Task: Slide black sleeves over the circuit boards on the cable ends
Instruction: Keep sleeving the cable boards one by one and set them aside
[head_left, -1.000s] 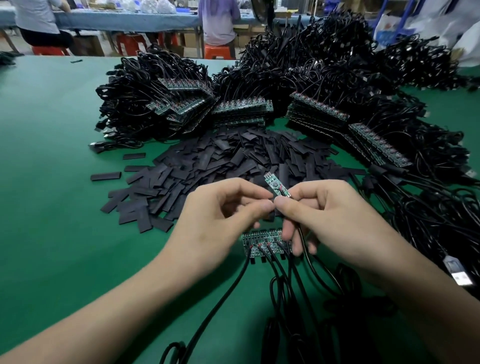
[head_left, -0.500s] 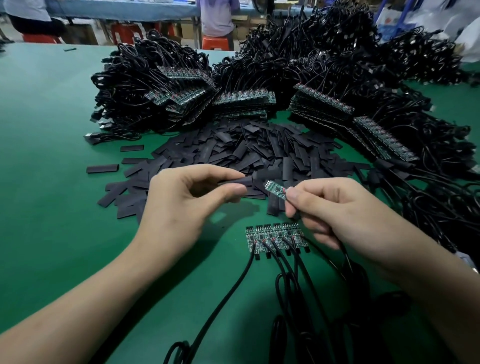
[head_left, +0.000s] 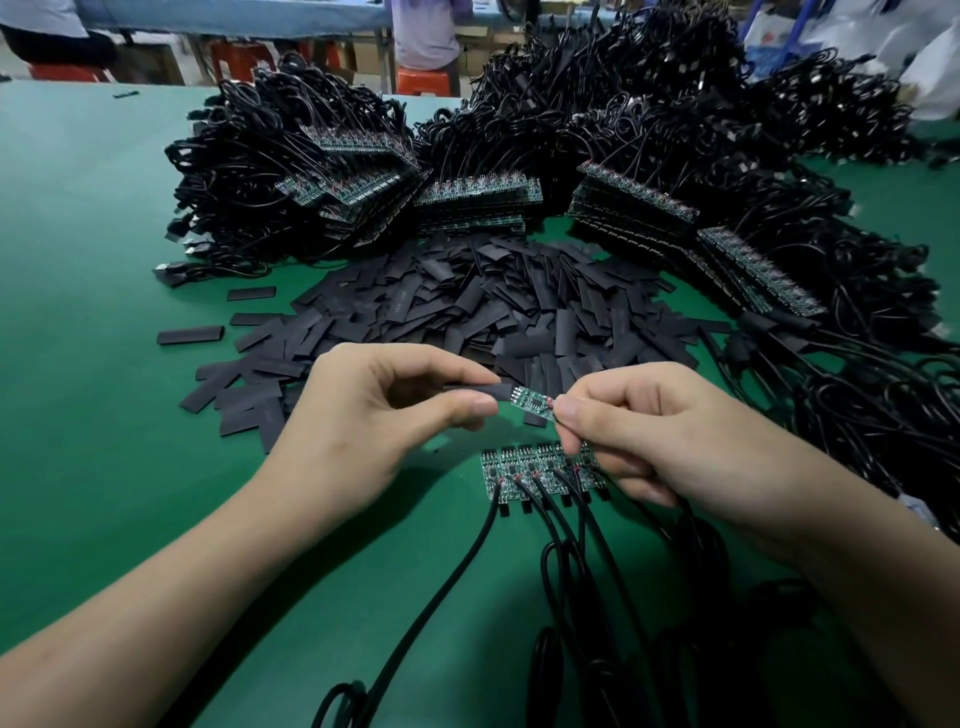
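Left hand (head_left: 374, 431) pinches a black sleeve (head_left: 485, 391) between thumb and forefinger. The right hand (head_left: 675, 447) pinches the cable end of a small green circuit board (head_left: 531, 403). Both are held just above the green table (head_left: 104, 441). Sleeve mouth meets the board's free tip; looks barely started on, hard to tell tbh. A row of bare boards (head_left: 519, 465) lies right below, with the loose sleeve pile (head_left: 467, 312) behind.

sleeve (head_left: 480, 391) in your left hand (head_left: 374, 415) sits at 9 o'clock of the board (head_left: 532, 401) in your right hand (head_left: 654, 436). sleeve pile (head_left: 467, 312) behind at 12, row of boards (head_left: 519, 467) on the table (head_left: 104, 415) at 6, cable heaps (head_left: 623, 104) ringing 10 to 3 o'clock.
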